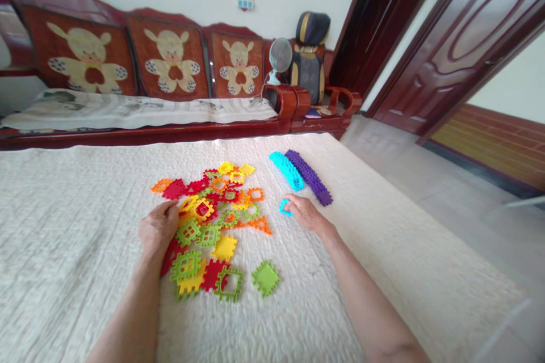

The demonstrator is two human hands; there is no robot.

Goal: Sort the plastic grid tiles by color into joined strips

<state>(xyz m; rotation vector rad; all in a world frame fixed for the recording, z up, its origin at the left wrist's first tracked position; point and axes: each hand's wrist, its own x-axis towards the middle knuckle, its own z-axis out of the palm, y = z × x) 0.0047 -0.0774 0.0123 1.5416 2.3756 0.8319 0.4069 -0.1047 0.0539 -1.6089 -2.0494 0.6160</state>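
Note:
Between my fingers and thumb, my right hand (306,213) holds a light blue frame-shaped building piece (284,207) just above the quilted cover. Beyond that hand lie a row of light blue pieces (288,171) and, beside it, a longer row of purple pieces (309,177). My left hand (159,226) is curled at the left edge of a mixed pile, near a yellow piece (187,204); its fingertips are partly hidden. The pile has red, green, orange and yellow notched pieces, among them a green window piece (208,235) and an orange triangle (260,225).
A green square piece (266,278) lies apart at the pile's near right. White quilted cloth (85,210) covers the table. Behind stand a wooden sofa (170,131) with bear cushions, a small fan (280,55) and an armchair (310,76). Doors are at the right.

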